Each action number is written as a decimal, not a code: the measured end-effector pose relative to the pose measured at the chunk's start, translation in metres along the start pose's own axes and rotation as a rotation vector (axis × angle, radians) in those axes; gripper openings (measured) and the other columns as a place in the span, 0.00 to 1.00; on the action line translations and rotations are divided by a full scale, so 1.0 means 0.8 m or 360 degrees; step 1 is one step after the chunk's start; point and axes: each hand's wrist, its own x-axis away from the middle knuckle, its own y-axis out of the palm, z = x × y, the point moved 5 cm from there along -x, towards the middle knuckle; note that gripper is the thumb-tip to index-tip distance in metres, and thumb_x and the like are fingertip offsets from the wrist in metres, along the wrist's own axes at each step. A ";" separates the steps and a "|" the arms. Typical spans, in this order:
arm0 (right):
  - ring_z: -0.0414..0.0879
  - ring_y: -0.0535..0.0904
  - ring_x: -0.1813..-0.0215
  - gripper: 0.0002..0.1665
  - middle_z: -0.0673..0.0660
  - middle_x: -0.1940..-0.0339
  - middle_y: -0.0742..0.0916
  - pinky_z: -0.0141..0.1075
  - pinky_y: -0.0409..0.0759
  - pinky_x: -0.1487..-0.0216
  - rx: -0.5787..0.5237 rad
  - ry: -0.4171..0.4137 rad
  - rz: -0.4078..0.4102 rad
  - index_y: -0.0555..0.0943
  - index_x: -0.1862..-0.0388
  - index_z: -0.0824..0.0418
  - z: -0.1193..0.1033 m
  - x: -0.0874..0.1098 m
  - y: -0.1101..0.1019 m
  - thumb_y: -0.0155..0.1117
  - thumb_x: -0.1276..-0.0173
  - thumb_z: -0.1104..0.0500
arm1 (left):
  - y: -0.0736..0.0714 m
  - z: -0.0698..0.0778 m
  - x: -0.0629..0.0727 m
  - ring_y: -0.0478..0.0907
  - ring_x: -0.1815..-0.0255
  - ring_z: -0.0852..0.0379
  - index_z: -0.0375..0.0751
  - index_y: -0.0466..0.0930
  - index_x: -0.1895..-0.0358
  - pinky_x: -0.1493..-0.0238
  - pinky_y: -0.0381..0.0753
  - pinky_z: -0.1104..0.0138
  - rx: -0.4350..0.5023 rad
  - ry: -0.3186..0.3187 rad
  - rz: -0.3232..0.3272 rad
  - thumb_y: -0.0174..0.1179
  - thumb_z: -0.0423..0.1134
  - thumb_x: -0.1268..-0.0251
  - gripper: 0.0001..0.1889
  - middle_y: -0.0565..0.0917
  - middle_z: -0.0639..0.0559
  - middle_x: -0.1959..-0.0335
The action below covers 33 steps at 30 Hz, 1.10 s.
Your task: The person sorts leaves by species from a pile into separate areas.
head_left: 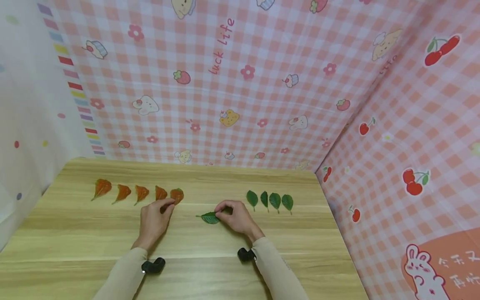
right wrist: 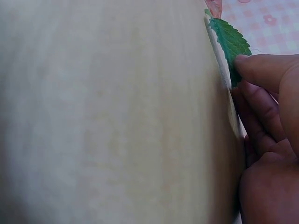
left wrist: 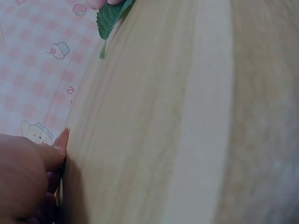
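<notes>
My left hand (head_left: 155, 218) pinches the rightmost orange-red leaf (head_left: 177, 195) at its lower edge, close to the tabletop. In the left wrist view only a tip of that leaf (left wrist: 63, 138) shows past the thumb. Between thumb and fingertips, my right hand (head_left: 237, 217) holds a green leaf (head_left: 210, 217) with a toothed edge, its stem pointing left. The right wrist view has this green leaf (right wrist: 231, 42) under the thumb, raised at a slant over the wood. The rest of the left hand's leaf is hidden by its fingers.
Several more orange-red leaves (head_left: 141, 193) lie in a row on the left of the wooden table (head_left: 202, 266). Several green leaves (head_left: 275, 200) form another row at the right. Pink checked cloth (head_left: 232, 91) walls the back and right.
</notes>
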 end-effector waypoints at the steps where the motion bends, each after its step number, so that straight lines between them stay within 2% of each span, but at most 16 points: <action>1: 0.48 0.89 0.39 0.06 0.50 0.50 0.96 0.50 0.81 0.24 0.0002 -0.0003 0.0003 0.94 0.53 0.50 0.000 0.000 0.000 0.76 0.20 0.61 | 0.000 0.000 0.000 0.94 0.65 0.41 0.31 0.96 0.53 0.60 0.89 0.50 -0.0001 -0.0005 -0.0001 0.77 0.24 0.32 0.07 0.97 0.38 0.64; 8: 0.47 0.89 0.41 0.06 0.50 0.51 0.96 0.48 0.82 0.26 0.0033 0.0001 0.0026 0.94 0.53 0.49 -0.001 -0.002 -0.003 0.77 0.21 0.61 | 0.002 -0.003 -0.002 0.93 0.65 0.42 0.31 0.96 0.52 0.61 0.89 0.53 0.0011 -0.0039 -0.0020 0.77 0.25 0.31 0.08 0.96 0.39 0.64; 14: 0.46 0.89 0.43 0.05 0.51 0.53 0.96 0.50 0.82 0.26 -0.0029 0.0026 0.0035 0.94 0.51 0.51 -0.002 0.000 -0.005 0.76 0.20 0.60 | 0.003 -0.006 -0.004 0.93 0.65 0.42 0.31 0.96 0.53 0.60 0.89 0.53 0.0030 -0.0057 -0.0021 0.77 0.25 0.31 0.07 0.96 0.40 0.65; 20: 0.43 0.89 0.45 0.05 0.55 0.49 0.96 0.37 0.85 0.35 -0.0113 0.0007 0.0074 0.95 0.51 0.54 -0.007 0.012 -0.009 0.75 0.19 0.61 | 0.001 -0.007 0.000 0.93 0.65 0.42 0.32 0.96 0.53 0.60 0.90 0.54 0.0034 -0.0074 -0.0026 0.77 0.25 0.31 0.07 0.96 0.40 0.65; 23: 0.40 0.88 0.47 0.05 0.60 0.48 0.95 0.32 0.86 0.41 -0.0192 -0.0015 0.0116 0.93 0.50 0.58 -0.012 0.017 -0.013 0.74 0.19 0.64 | 0.001 -0.008 0.000 0.93 0.65 0.43 0.32 0.96 0.53 0.60 0.89 0.56 0.0036 -0.0086 -0.0033 0.77 0.26 0.31 0.07 0.96 0.40 0.65; 28: 0.36 0.86 0.48 0.05 0.65 0.46 0.92 0.28 0.85 0.40 -0.0343 -0.0015 0.0170 0.87 0.46 0.65 -0.019 0.026 -0.018 0.68 0.16 0.66 | 0.002 -0.008 0.000 0.93 0.65 0.43 0.32 0.96 0.53 0.62 0.89 0.58 0.0052 -0.0078 -0.0030 0.77 0.25 0.31 0.07 0.96 0.40 0.65; 33: 0.37 0.84 0.50 0.07 0.68 0.48 0.89 0.28 0.84 0.45 -0.0412 -0.0045 0.0243 0.82 0.43 0.67 -0.028 0.033 -0.024 0.62 0.12 0.66 | 0.002 -0.008 0.000 0.93 0.65 0.43 0.32 0.96 0.52 0.62 0.89 0.59 0.0058 -0.0080 -0.0032 0.77 0.25 0.31 0.08 0.96 0.40 0.65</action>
